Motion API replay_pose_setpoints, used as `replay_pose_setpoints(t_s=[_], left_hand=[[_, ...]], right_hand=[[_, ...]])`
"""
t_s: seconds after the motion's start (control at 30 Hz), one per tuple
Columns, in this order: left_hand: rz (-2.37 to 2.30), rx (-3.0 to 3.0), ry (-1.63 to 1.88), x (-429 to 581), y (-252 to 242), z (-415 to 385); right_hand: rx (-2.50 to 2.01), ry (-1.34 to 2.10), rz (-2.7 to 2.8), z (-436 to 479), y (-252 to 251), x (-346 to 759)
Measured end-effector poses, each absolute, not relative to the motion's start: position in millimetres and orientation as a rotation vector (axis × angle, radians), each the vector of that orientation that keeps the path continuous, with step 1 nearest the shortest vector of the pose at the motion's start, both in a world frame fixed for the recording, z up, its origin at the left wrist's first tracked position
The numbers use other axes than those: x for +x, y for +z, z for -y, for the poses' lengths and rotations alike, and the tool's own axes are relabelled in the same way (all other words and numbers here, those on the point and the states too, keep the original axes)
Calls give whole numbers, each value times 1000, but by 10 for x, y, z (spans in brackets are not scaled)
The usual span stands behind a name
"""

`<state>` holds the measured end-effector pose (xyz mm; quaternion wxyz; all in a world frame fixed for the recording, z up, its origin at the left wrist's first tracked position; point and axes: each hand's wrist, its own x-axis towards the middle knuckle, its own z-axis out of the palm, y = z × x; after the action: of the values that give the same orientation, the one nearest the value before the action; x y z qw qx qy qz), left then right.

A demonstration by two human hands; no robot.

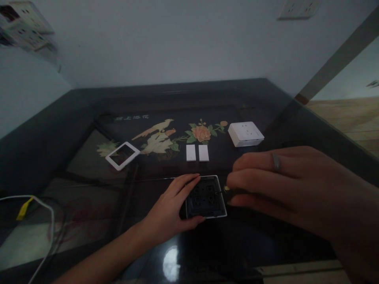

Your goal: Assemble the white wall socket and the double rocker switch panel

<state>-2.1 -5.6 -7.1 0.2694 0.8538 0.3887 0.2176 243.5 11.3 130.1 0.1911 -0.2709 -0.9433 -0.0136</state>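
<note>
Where the dark glass bench (251,244) fills the lower centre of the frame, a square switch module (206,196) lies flat. Its dark inner side is up and a pale rim shows round it.

Left hand (170,211): comes in from the lower left, clamped on the module's left edge. The fingers (186,183) lie along the upper left corner and the thumb presses at the lower edge.

Right hand (284,185): enters from the lower right, large in view, just right of the module. Its fingers are drawn together, pinched on a thin tool (220,192). The dark shaft runs leftward and its tip meets the module near the right rim. A small yellowish spot sits where the shaft meets the fingertips; I cannot tell what it is. A ring (276,161) is on one finger of this hand.

Above the module, at centre frame, two white rocker caps (191,152) lie flat side by side, just apart. To their right, a white socket (245,133) sits face up, well clear of the caps. Left of centre, a white frame (122,155) with an open middle lies at an angle on the glass.

A bird-and-flower inlay (166,136) shows under the glass, behind the loose parts.

At the far left of the frame, low down, a white cable (12,197) carries a yellow tag (23,208).

The light is low, and detail on the module's inner side is too dim to read.
</note>
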Motion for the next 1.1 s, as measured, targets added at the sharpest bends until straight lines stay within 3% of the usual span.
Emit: replay_pose_setpoints(t_s=[0.13, 0.23, 0.43, 0.7, 1.0, 1.1], left_hand=[[-1071, 2286, 588, -10, -68, 65], [-1075, 2228, 613, -4, -62, 70], [-1061, 2275, 590, -26, -87, 65], [-1071, 2331, 583, -18, -81, 75], [-1036, 2326, 552, -32, -110, 51], [-1037, 2340, 537, -34, -107, 49]], right_hand=[[-722, -386, 2594, -64, 1306, 2283], [-688, -424, 2551, -23, 1307, 2190], [-800, 16, 2637, 9, 1314, 2233], [-770, 151, 2675, -12, 1313, 2369], [-741, -568, 2398, -74, 1274, 2179], [-797, -519, 2486, -80, 1272, 2202]])
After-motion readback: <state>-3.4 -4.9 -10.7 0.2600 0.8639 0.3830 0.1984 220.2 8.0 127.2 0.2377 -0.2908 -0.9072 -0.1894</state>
